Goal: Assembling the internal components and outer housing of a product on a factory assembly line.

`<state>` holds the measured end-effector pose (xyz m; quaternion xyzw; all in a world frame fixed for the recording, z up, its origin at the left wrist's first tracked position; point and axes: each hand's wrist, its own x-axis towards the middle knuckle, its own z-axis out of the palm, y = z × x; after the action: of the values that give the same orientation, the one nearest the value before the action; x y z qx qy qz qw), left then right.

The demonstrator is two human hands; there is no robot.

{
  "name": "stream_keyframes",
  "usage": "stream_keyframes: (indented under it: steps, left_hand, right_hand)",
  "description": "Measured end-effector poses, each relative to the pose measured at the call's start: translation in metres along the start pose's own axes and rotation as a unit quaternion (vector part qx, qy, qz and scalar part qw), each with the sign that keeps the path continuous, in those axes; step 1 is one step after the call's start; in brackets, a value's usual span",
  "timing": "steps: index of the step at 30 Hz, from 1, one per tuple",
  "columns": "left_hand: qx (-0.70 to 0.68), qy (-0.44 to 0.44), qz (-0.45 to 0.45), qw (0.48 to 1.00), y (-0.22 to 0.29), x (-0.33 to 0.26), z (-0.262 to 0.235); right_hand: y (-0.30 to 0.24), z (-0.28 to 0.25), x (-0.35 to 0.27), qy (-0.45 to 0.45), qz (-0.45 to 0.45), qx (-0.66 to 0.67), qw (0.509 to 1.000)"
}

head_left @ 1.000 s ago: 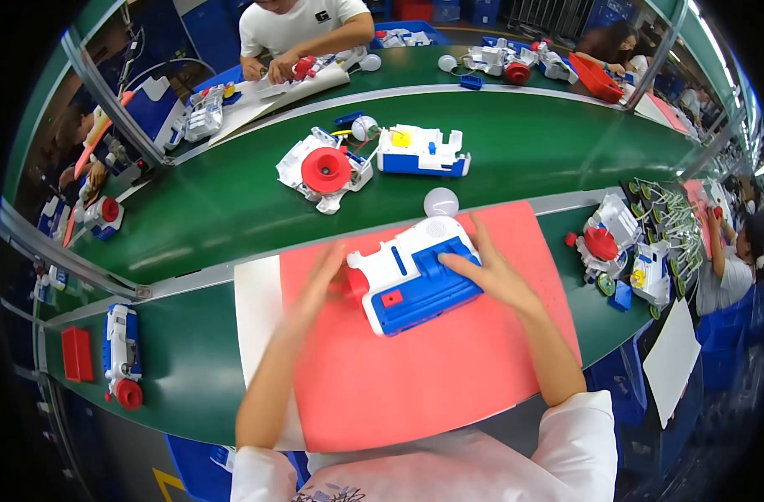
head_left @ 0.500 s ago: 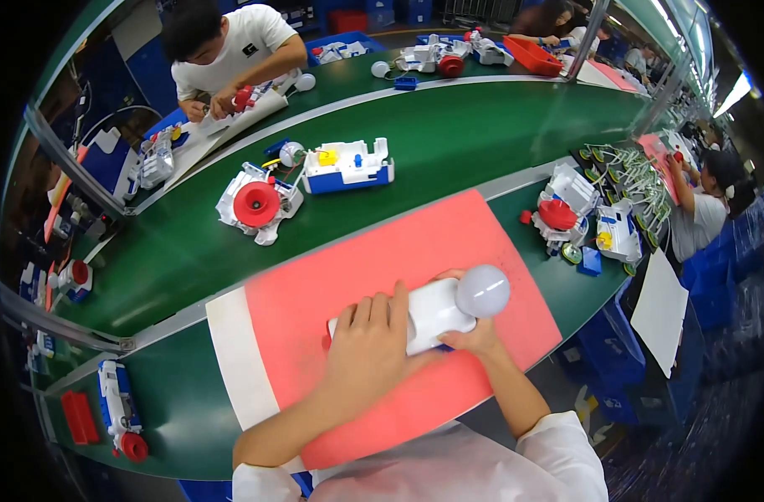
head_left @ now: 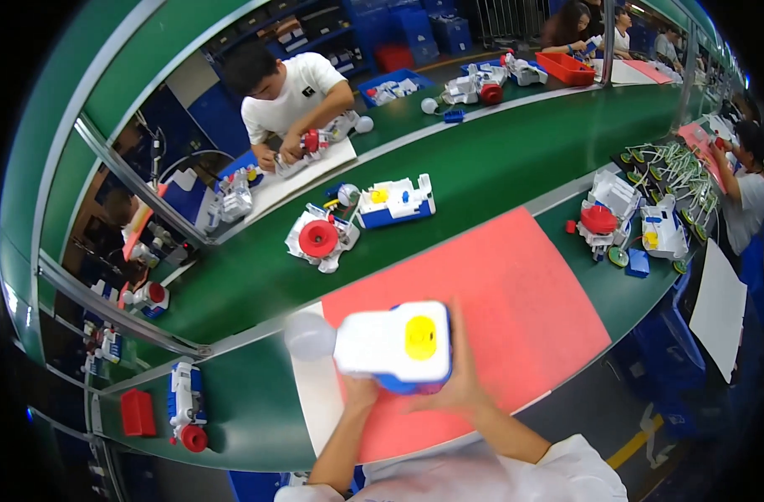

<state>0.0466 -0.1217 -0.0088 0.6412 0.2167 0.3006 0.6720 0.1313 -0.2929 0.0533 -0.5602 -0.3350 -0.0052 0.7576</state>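
Note:
Both my hands hold a white-and-blue plastic toy body (head_left: 380,345) above a pink work mat (head_left: 524,318). A round yellow part (head_left: 421,337) shows on its upper face, and a pale translucent ball (head_left: 310,336) sticks out at its left end. My left hand (head_left: 361,390) is closed on the near left underside, with most of its fingers hidden beneath the body. Around the right end wraps my right hand (head_left: 460,372), its thumb near the blue underside. Motion slightly blurs the toy body.
On the green conveyor beyond lie a part with a red ring (head_left: 318,239) and a white-and-blue shell (head_left: 396,202). Another toy (head_left: 186,402) and a red bin (head_left: 137,412) are at left. More parts (head_left: 599,219) lie at right. A co-worker (head_left: 298,105) works across the belt.
The toy body has been turned around: its ball now points left instead of right, and the yellow part shows. My hands have shifted their grip. The whole view has swung, moving the scene rightward.

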Motion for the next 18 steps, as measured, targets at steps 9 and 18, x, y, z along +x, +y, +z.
stream_keyframes:
  steps: [9, 18]
  left_hand:
    - [-0.372, -0.074, 0.157, 0.912, 0.013, 0.007, -0.017]
    - [-0.276, 0.165, 0.160, 0.933, 0.060, 0.037, -0.082]
  right_hand:
    - [-0.047, 0.058, 0.021, -0.070, -0.076, -0.200, 0.974]
    - [-0.021, 0.087, 0.003, -0.148, -0.006, -0.188, 0.971]
